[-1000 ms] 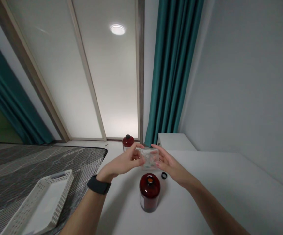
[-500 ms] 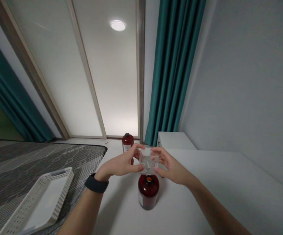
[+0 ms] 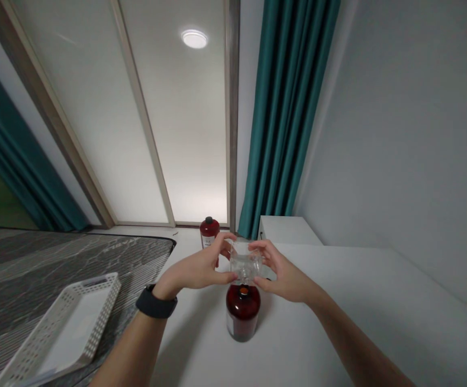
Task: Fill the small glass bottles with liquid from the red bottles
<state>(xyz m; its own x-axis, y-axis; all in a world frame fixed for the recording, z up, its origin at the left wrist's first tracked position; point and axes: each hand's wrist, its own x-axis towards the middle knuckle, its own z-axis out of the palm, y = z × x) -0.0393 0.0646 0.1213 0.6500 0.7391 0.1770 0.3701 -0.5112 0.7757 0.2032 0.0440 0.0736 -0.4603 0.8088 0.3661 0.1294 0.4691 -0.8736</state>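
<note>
Holds a clear container (image 3: pixel 246 263) between the left hand (image 3: pixel 205 266) and the right hand (image 3: pixel 284 274), one at each side, appearing just past the uncapped neck of the near bottle (image 3: pixel 243 317). Has the fingers and thumbs of both hands clamped on the container, with thumbs low on the near side and fingers along the far side. Cannot tell of any touch between container and bottle. Wears a dark band (image 3: pixel 155 302) on the left wrist. Looks down on the near bottle, upright and dark red on a white table (image 3: pixel 298 333). Shows a far bottle (image 3: pixel 209 230) beyond the left hand, dark-capped and labelled, with base hidden. Shows a white basket (image 3: pixel 101 322) at left on a grey patterned cover (image 3: pixel 56 263). Farther out, shows a white cabinet (image 3: pixel 292 231), a green curtain (image 3: pixel 290 118) and frosted doors (image 3: pixel 193 134).
</note>
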